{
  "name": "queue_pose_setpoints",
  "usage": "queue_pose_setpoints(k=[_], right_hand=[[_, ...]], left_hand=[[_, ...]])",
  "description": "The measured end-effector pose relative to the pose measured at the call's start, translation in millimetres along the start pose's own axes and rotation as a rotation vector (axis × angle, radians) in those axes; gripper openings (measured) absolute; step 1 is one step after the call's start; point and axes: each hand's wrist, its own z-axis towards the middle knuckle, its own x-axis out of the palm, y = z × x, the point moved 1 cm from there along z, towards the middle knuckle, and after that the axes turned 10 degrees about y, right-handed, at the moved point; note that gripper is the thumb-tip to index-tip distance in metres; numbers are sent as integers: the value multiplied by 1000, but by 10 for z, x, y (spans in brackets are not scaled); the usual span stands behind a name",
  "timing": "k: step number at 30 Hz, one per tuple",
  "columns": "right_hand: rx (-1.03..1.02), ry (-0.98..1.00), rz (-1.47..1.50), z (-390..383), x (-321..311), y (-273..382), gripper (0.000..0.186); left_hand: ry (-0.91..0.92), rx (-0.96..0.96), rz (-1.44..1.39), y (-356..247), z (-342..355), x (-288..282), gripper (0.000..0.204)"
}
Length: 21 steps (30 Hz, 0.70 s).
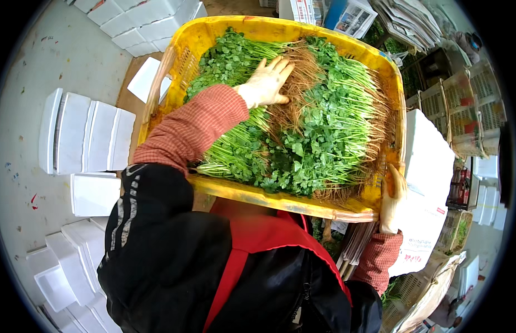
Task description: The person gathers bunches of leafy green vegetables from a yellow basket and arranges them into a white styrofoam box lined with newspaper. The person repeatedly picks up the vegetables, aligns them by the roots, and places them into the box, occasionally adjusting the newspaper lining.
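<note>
A yellow plastic crate [269,194] holds bunches of leafy green herbs [330,127] with pale stalks and brown roots [297,77]. My left hand [265,82], in a cream glove, reaches into the crate with fingers spread, resting over the roots near its middle. My right hand [393,197], also gloved, is at the crate's right front corner with its fingers wrapped on the rim.
White foam boxes [86,133] are stacked along the left and at the top left. Newspapers [402,22] are piled at top right, a white box [422,227] stands beside the crate, and slatted crates [474,94] line the right. Other people [466,44] show at the right edge.
</note>
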Motion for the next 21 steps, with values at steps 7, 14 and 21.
queue_pose_setpoints(k=[7, 14, 21], right_hand=[[17, -24, -103, -13, 12, 41, 37], [86, -39, -56, 9, 17, 125, 37], [138, -84, -49, 25, 42, 134, 29]], left_hand=[[-195, -52, -72, 391, 518, -232, 76], [26, -20, -291, 466, 1021, -279, 73], [-444, 184, -159, 487, 812, 99, 36]])
